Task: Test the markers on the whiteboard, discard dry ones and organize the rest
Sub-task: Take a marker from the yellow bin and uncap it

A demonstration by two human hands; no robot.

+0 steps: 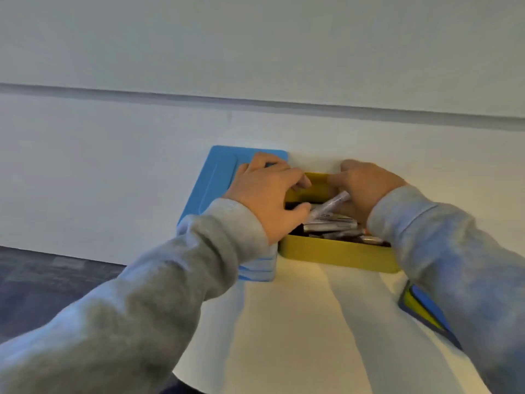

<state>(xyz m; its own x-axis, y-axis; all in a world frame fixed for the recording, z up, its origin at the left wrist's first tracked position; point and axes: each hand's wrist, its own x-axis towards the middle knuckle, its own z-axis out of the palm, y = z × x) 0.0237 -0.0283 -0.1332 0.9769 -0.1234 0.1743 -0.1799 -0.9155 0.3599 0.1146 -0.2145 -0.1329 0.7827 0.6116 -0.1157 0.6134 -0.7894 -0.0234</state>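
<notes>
The yellow box (338,253) stands on the white worktop (298,322) against the wall, full of markers (331,224); at its 9 o'clock side stands a blue box (211,177). The left hand (267,200) has its fingers curled on one grey marker (329,206), which is tilted toward 2 o'clock; the right hand (366,189) reaches into the box, its fingers mostly hidden, so I cannot tell their grip.

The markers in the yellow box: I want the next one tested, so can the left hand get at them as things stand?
Probably yes. The left hand already hangs over the open yellow box, fingers at one tilted marker; no lid covers the pile.
</notes>
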